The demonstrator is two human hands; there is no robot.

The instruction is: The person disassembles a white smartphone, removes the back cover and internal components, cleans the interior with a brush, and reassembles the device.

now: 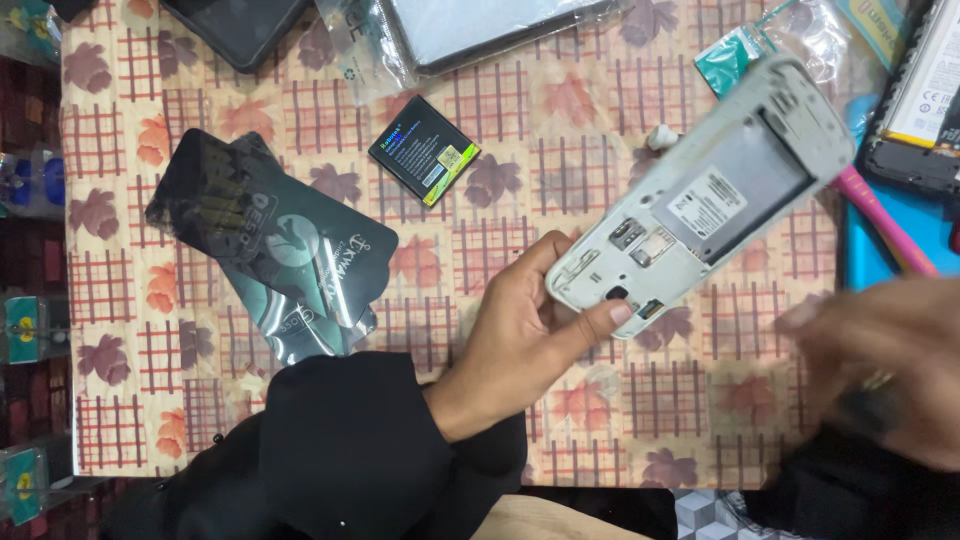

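head view: only view, looks down on table
phone [700,205]: white, back cover off, empty battery bay faces up; long axis diagonal, camera end low toward the person, other end up and right; held in the air above the tablecloth [600,120]
left hand [520,335]: clenched on the phone's low end, thumb tip pressed on the back near the camera hole, fingers hidden under it; phone sticks out up and right from the grip
right hand [880,365]: right of and below phone, blurred, not touching it; ring on a finger; cannot tell if it holds anything
battery [424,150]: black, flat on cloth, up and left of phone, well apart
dark pouches [270,245]: overlapping, far left of phone; contents not visible
clear bag [480,30]: above-left of phone, holds a flat dark-edged slab
pink stick [885,225]: just right of phone
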